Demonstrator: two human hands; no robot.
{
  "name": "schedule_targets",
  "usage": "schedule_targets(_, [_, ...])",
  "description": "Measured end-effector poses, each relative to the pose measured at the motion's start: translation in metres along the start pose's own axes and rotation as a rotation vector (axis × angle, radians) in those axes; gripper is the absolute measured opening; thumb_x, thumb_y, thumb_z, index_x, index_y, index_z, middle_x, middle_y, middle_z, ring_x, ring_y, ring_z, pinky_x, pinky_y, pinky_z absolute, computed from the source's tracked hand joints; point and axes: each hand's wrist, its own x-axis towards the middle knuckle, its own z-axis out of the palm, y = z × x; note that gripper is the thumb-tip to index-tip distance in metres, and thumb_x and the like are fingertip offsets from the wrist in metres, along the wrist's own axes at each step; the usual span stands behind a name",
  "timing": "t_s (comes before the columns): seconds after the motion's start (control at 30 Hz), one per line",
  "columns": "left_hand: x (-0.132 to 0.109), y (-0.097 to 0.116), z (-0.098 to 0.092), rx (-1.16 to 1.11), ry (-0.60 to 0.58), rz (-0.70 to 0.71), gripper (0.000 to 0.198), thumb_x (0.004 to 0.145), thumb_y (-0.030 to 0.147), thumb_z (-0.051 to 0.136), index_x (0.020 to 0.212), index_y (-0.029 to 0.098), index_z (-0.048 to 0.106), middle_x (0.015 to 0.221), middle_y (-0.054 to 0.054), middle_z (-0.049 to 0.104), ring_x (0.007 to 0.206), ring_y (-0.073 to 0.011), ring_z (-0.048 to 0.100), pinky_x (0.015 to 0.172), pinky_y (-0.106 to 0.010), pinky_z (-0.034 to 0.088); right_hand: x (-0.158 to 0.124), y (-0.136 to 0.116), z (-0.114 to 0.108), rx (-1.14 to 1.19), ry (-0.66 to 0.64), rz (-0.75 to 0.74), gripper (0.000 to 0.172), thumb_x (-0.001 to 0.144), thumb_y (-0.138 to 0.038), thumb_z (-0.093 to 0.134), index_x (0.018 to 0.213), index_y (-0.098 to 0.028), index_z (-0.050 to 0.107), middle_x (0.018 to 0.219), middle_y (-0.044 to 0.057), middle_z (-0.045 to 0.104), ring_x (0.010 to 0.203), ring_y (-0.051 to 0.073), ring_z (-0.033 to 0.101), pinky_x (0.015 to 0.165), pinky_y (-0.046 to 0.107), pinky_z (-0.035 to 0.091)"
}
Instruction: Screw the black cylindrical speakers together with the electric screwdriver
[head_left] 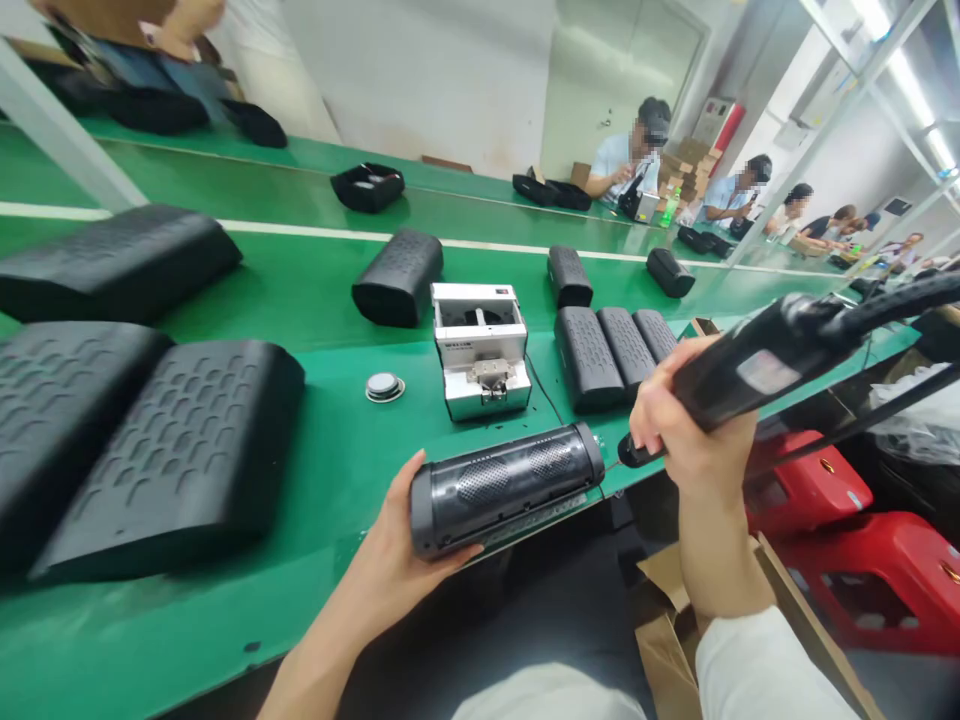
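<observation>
My left hand [405, 560] is wrapped round the left end of a black speaker [506, 485] with perforated grilles, which lies tilted at the green table's front edge. My right hand [686, 420] grips a black electric screwdriver [750, 365], its thin bit pointing left at the speaker's right end. Whether the bit touches a screw there is too small to tell. Just behind the speaker stands a silver metal device [484, 350]. To that device's left is a small round silver disc [384, 387].
Large black textured cases [180, 450] fill the left of the green table [330, 350]. Several smaller black cases [589, 355] stand behind the screwdriver. Red casings [870, 580] and an open cardboard box [667, 640] are at lower right. Other people [626, 165] sit across the line.
</observation>
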Motion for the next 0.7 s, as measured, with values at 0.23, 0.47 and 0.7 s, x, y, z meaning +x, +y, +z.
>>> schedule_targets(0.23, [-0.006,-0.009,0.001,0.007,0.011,-0.011,0.101,0.089,0.054,0.083,0.173,0.033,0.031,0.156,-0.014,0.063,0.136,-0.0386,0.074,0.118,-0.057,0.061,-0.018,0.017,-0.005,0.061,0.018,0.054,0.022,0.096,-0.008,0.077,0.099,-0.026,0.064,0.066,-0.009,0.052,0.044,0.008,0.045,0.044,0.02,0.043])
schedule_targets(0.47, [-0.007,-0.008,0.001,-0.03,0.003,-0.021,0.093,0.09,0.047,0.081,0.171,0.035,0.036,0.155,-0.014,0.065,0.136,-0.0385,0.073,0.119,-0.058,0.06,-0.021,0.02,-0.009,0.107,-0.033,0.031,0.017,0.106,-0.014,0.075,0.104,-0.028,0.064,0.069,-0.008,0.052,0.046,0.008,0.044,0.045,0.019,0.041])
schedule_targets(0.7, [-0.004,-0.009,0.004,-0.004,0.022,-0.017,0.095,0.091,0.054,0.077,0.172,0.035,0.031,0.156,-0.014,0.064,0.137,-0.04,0.073,0.12,-0.061,0.058,-0.021,0.023,-0.012,0.117,-0.011,0.017,0.019,0.105,-0.022,0.08,0.101,-0.026,0.061,0.066,-0.009,0.052,0.043,0.008,0.045,0.044,0.02,0.044])
